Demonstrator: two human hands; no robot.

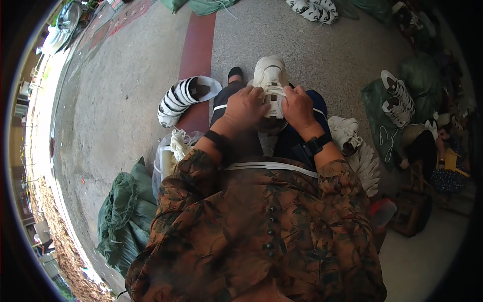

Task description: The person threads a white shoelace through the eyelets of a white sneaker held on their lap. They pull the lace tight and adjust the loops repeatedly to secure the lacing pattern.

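Note:
A white sneaker (270, 72) rests on my lap between my knees, its toe pointing away from me. White shoelaces (274, 91) cross over its tongue. My left hand (245, 109) is closed at the left side of the lacing, its fingers curled at the lace. On the opposite side, my right hand (301, 108) pinches the lace between thumb and fingers. Part of the sneaker's heel end lies in shadow between my wrists.
Left of my legs stands a row of nested white-and-black shoes (173, 103). Nearer lie a bundle of white laces (179, 145) and a green sack (132, 201). White shoes (363, 163) are stacked at my right. Farther right, more shoes (399, 103) lie on a green sack beside another person.

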